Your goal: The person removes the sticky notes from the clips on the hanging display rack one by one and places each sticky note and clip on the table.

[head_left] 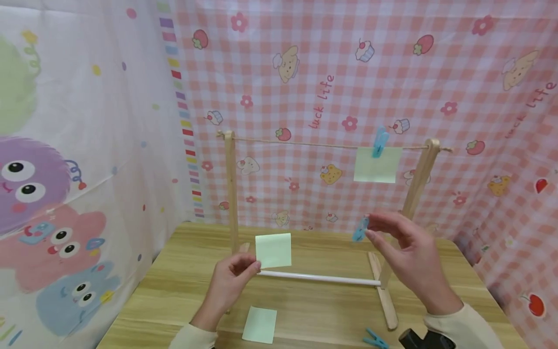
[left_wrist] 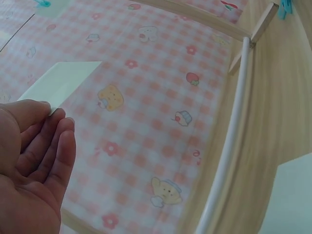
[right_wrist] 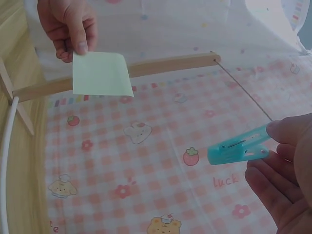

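My left hand (head_left: 235, 276) pinches a pale green sticky note (head_left: 273, 250) by its lower left corner, between thumb and fingers, above the table. In my right hand (head_left: 411, 257) a blue clothespin (right_wrist: 239, 146) is held at its handle end by thumb and fingertips, its clamping end pointing away from the hand. Both hands are below the twine (head_left: 301, 143) strung between two wooden posts. A second pale green note (head_left: 375, 167) hangs from the twine near the right post, clipped by another blue clothespin (head_left: 380, 142).
Another green note (head_left: 260, 325) lies on the wooden table (head_left: 161, 291) at the front, with a blue clothespin (head_left: 375, 338) farther right. A white rod (head_left: 320, 278) joins the left post (head_left: 232, 194) and right post (head_left: 420, 179) low down. Patterned cloth (head_left: 327, 63) hangs behind.
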`<state>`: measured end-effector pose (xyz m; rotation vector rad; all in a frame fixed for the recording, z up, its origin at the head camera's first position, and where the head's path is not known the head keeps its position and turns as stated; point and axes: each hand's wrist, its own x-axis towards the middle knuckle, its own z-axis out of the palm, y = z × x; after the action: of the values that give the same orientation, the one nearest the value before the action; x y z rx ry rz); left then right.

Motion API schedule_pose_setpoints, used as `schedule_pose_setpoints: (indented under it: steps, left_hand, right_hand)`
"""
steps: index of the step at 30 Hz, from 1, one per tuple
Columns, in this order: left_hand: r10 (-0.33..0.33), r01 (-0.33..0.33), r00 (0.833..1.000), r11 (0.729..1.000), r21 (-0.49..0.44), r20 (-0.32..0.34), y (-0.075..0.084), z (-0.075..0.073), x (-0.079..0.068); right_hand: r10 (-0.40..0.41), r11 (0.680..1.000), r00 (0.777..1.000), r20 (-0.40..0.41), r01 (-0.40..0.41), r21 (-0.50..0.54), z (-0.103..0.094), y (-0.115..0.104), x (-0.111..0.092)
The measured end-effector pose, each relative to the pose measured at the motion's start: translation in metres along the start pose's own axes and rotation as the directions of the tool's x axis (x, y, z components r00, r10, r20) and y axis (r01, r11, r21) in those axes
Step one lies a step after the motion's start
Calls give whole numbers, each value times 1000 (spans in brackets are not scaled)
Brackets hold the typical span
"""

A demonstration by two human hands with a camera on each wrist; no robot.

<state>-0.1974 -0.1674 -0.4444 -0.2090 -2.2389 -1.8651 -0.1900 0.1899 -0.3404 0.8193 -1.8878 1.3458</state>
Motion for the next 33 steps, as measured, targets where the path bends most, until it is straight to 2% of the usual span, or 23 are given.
schedule_pose_setpoints:
  steps: [7,14,21,27,33]
  left_hand:
    - [-33,33,999,999,-6,-25,-8,-6,-11]
    - [-83,81,996,996,-27,-41,-21,-14,-23]
    - [-109,108,992,994,-21,-66,-31,-28,-36]
    - [-186,185,980,982,-23,-74,-39,-39,-46]
    - [-193,194,978,981,3,-80,-49,-47,-56]
  right_hand:
    - [11,1000,999,40,-11,8,-1,2,-12]
    - [100,994,992,80,-96,-49,-7,4,-24]
    - [56,996,996,74,-50,-74,-8,8,-37]
    - [138,987,989,59,-132,-94,-9,13,-57]
    - [211,973,976,53,-205,-111,-9,17,-73]
